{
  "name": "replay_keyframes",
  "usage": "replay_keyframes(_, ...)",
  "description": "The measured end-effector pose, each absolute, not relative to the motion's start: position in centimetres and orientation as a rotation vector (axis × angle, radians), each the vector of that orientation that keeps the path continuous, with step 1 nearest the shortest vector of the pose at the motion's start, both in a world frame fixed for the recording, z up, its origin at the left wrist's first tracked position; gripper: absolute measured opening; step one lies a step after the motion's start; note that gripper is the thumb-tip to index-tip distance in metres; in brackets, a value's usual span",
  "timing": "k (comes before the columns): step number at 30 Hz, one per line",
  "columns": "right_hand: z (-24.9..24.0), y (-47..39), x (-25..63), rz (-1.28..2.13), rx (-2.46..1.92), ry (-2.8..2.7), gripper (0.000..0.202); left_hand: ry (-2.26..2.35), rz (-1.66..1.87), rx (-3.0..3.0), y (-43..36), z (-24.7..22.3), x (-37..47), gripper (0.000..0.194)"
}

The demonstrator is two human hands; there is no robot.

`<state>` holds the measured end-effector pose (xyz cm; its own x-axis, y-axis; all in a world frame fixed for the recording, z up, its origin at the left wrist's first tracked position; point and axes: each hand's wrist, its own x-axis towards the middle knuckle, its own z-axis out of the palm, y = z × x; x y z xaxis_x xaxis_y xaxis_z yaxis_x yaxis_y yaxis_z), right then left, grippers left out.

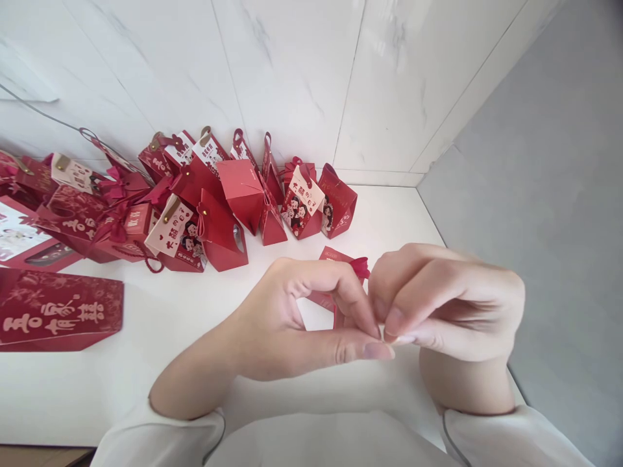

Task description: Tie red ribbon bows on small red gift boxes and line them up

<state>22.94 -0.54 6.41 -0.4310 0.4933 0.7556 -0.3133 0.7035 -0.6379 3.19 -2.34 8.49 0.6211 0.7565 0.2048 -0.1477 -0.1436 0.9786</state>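
Observation:
Both hands are raised over the white table, their fingertips meeting in front of my body. My left hand (302, 318) has thumb and index finger pinched together; whatever lies between them is too small to name. My right hand (448, 301) is closed too, its thumb and fingers pressed together against the left fingertips. Any held item there is hidden or tiny. Behind and below the hands lies a red box (335, 256) with a dark red ribbon bow (361, 267), partly covered by my left fingers.
Several red gift boxes with handles and ribbons stand along the tiled wall (292, 71), from the left to a red box (339, 204) at centre. A larger red box (63, 311) lies at the left on the white table (160, 305). A grey surface (549, 194) is at right.

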Motion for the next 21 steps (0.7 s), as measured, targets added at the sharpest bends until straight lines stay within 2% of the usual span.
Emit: replay_keyframes(21, 6.38, 0.39, 23.43, 1.062, -0.018, -1.971, 0.006, 0.489, 0.646, 1.361, -1.55, 7.92, 3.68, 0.024)
